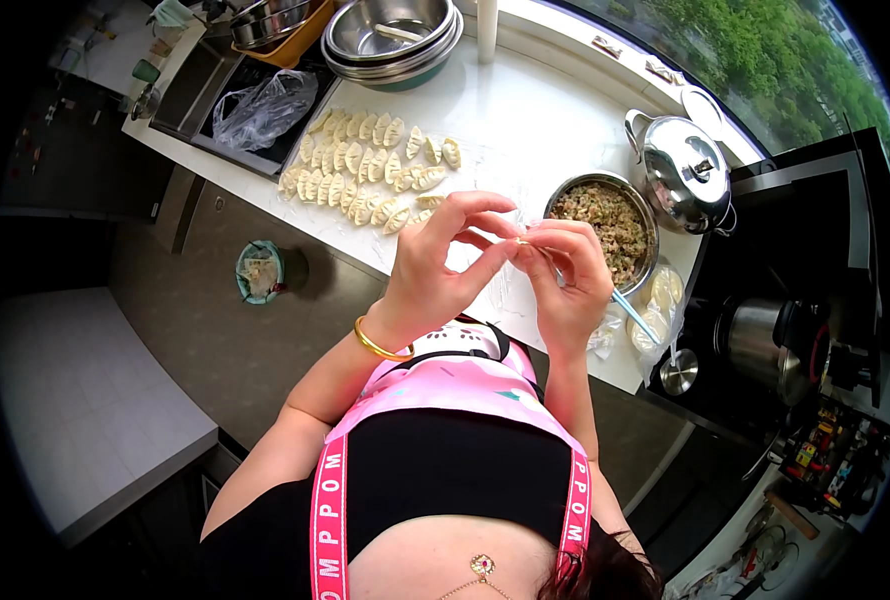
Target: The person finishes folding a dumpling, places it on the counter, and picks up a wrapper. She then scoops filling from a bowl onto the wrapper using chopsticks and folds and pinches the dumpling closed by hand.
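My left hand, with a gold bangle at its wrist, and my right hand meet above the counter, fingertips pinched together. Between them shows a small pale edge of dough, apparently a dumpling; the fingers hide most of it. To the left, rows of pleated dumplings lie on the white counter. Just right of my right hand stands a metal bowl of minced filling. A light blue stick-like utensil slants beside the bowl, partly behind my right hand.
A lidded steel pot stands behind the filling bowl. Bagged round wrappers lie near the counter's right edge, beside the dark stove. Stacked metal bowls and a plastic bag are at the back left. A small bin stands on the floor.
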{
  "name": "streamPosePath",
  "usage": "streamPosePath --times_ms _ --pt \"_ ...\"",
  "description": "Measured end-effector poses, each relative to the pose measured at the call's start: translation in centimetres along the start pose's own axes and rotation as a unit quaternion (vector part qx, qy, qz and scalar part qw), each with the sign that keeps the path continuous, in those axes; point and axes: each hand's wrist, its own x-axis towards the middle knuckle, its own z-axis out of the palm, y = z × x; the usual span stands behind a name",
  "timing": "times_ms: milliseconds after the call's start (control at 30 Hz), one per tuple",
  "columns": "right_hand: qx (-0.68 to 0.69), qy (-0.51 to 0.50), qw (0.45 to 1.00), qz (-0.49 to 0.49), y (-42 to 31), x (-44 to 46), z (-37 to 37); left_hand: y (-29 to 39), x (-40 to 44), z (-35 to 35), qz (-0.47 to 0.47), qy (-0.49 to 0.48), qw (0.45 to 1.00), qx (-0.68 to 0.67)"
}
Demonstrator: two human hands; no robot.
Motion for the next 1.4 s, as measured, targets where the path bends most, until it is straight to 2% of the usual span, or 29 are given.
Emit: streamPosePath --times_ms 100,167,233,367,433,533,800,867,933,967,1033,1100,1167,1233,1300,1400 --pt "0.035 0.018 0.999 0.026 0.0 -0.2 0.0 -0.3 0.0 -0.1 0.003 -0.013 1.0 -0.013" --pt "0.041 -0.015 0.999 0.027 0.1 -0.3 -0.3 -0.7 0.0 -0.2 0.001 -0.021 1.0 -0.018" --pt "0.032 -0.022 0.999 0.031 -0.2 -0.2 -0.5 -1.0 0.2 -0.4 -0.053 -0.031 0.995 -0.075" --pt "0.004 -0.025 0.999 0.047 -0.6 -0.2 -0.5 -1.2 0.6 0.1 -0.04 -0.027 0.998 -0.036" --pt "-0.003 -0.009 0.999 0.044 -0.3 -0.2 -0.3 -1.8 0.5 0.9 -0.01 0.026 0.999 -0.022" --pt "-0.014 0.01 0.999 0.049 -0.1 -0.3 -0.3 -3.3 0.0 1.8 -0.004 0.047 0.998 -0.05" --pt "-0.021 0.02 0.997 0.067 0.2 -0.4 -0.4 -2.5 0.2 1.4 -0.024 0.01 0.998 -0.055" --pt "0.055 0.025 0.992 0.111 0.3 -0.4 -0.5 -1.7 0.6 1.3 -0.03 0.011 0.998 -0.052" --pt "0.068 0.016 0.989 0.128 0.0 -0.4 -0.6 -1.1 0.8 1.1 -0.087 0.005 0.995 -0.052" --pt "0.081 0.006 0.986 0.144 -0.1 -0.4 -0.7 -1.1 0.8 1.0 -0.086 0.005 0.995 -0.052" --pt "0.067 0.001 0.991 0.12 -0.2 -0.3 -0.8 -1.3 1.0 0.9 -0.095 -0.053 0.994 0.008" --pt "0.052 -0.003 0.994 0.096 0.2 -0.1 -1.0 -1.5 1.1 0.9 -0.098 -0.054 0.994 0.0" --pt "-0.026 -0.003 1.0 -0.017 1.1 0.2 -1.3 -2.4 0.9 1.0 -0.186 -0.034 0.976 -0.111" --pt "0.004 0.008 1.0 -0.003 0.6 0.0 -1.1 -2.5 0.9 1.1 -0.201 -0.033 0.968 -0.145" --pt "0.094 0.035 0.985 0.137 -0.5 -0.2 -1.0 -2.9 0.8 1.3 -0.203 0.005 0.963 -0.179" --pt "0.055 0.037 0.989 0.133 0.3 -0.5 -1.4 -3.1 0.5 1.5 -0.206 0.006 0.958 -0.197"
